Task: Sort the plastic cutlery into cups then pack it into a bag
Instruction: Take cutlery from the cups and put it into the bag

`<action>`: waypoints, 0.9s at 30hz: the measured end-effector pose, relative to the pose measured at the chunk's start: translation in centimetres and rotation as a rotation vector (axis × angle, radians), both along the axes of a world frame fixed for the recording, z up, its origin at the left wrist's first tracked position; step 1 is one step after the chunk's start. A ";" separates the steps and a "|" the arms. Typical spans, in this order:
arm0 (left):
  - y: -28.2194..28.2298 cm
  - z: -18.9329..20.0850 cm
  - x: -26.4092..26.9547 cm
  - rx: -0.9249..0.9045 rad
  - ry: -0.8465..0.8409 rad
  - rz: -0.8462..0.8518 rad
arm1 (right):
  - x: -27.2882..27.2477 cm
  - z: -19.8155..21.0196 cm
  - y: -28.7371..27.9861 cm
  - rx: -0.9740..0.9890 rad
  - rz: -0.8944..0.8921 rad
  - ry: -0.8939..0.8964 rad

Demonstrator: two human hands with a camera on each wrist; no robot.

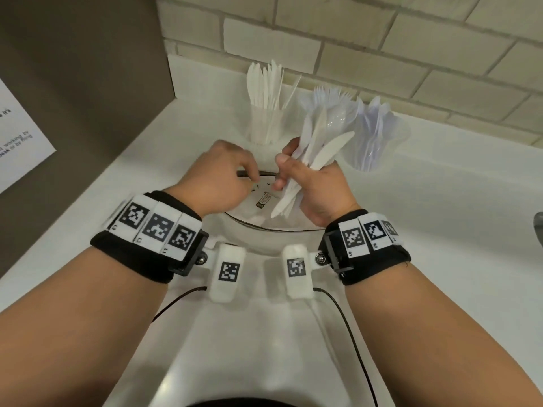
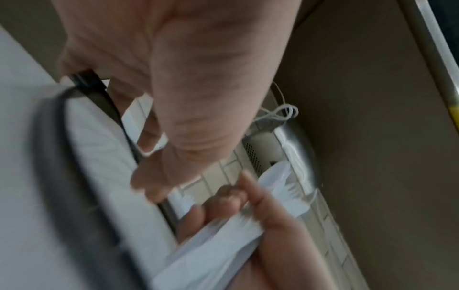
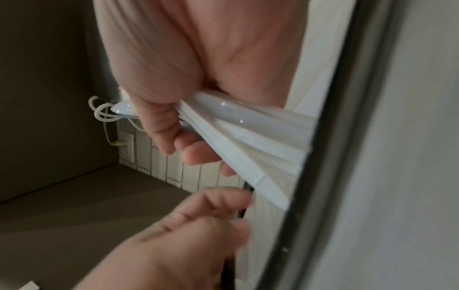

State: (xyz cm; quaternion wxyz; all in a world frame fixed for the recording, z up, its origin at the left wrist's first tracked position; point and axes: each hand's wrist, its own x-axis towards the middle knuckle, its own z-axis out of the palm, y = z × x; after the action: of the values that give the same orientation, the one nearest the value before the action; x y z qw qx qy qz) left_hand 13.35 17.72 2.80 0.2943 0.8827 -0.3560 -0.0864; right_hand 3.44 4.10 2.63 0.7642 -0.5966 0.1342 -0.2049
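Observation:
My right hand (image 1: 283,168) grips a bundle of white plastic knives (image 1: 320,145), blades up and handles pointing down into the mouth of a clear bag (image 1: 264,239). My left hand (image 1: 249,174) pinches the bag's dark rim (image 1: 266,173) and holds the mouth apart. In the right wrist view the bundle (image 3: 248,141) fans out from the curled fingers (image 3: 174,137) beside the dark rim (image 3: 323,157). At the back stand three cups: a white one with knives (image 1: 266,124), a clear one with forks (image 1: 335,113) and a clear one with spoons (image 1: 373,142).
The bag lies on a white counter (image 1: 440,215) against a pale brick wall (image 1: 352,33). A brown panel (image 1: 82,69) with a paper notice (image 1: 17,136) rises at the left. A grey object (image 1: 539,227) pokes in at the right edge.

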 end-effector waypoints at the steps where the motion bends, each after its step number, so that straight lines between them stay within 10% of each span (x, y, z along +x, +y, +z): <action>1: 0.2 -0.3 -0.4 0.112 0.028 -0.058 | 0.0 0.3 0.1 -0.004 -0.019 -0.017; 10: 2.2 1.1 -1.6 0.775 -0.122 -0.003 | -1.6 4.5 -0.9 0.087 -0.192 -0.116; 14: 2.2 3.3 -1.9 0.132 -0.083 0.006 | -2.3 4.9 0.3 0.153 0.000 0.007; 17: 1.1 4.9 -3.2 -0.457 0.526 -0.211 | -2.4 4.7 1.8 0.053 0.200 0.125; 20: 0.2 5.6 -4.2 -0.463 0.768 -0.295 | -2.0 4.3 3.0 -0.116 0.354 0.218; 27: -0.9 6.0 -5.1 -0.600 0.751 -0.006 | -1.9 4.3 3.1 -0.285 0.415 0.247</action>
State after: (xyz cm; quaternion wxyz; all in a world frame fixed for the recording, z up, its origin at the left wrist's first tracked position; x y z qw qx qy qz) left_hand 8.29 16.78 8.80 0.6441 0.6656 -0.2369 -0.2934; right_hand 1.54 7.23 6.90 0.6761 -0.7333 0.0709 0.0135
